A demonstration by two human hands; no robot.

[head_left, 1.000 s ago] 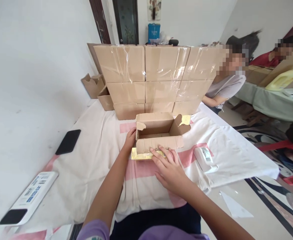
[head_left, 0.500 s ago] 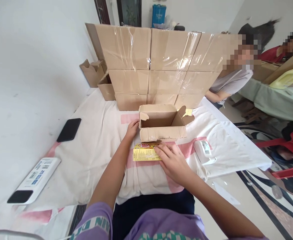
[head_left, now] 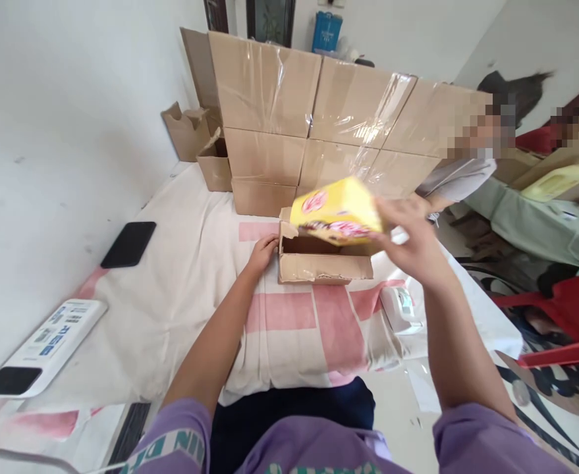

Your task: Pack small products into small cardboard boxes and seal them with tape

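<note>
My right hand (head_left: 410,243) grips a flat yellow packet (head_left: 336,210) with a red logo, held in the air just above a small open cardboard box (head_left: 323,266). The packet is tilted and a little blurred. My left hand (head_left: 262,253) rests against the box's left wall, fingers curled on its edge. The box stands on a white and pink cloth (head_left: 279,316) that covers the table.
A wall of taped cardboard cartons (head_left: 319,125) is stacked behind the box, with open small boxes (head_left: 195,138) at its left. A black phone (head_left: 128,243) and a white device (head_left: 39,345) lie at left. A white handheld device (head_left: 402,306) lies right. Another person (head_left: 462,171) sits beyond.
My right hand has picked the yellow packet up off the cloth in front of the box and raised it over the box's opening. My left hand stays on the box.
</note>
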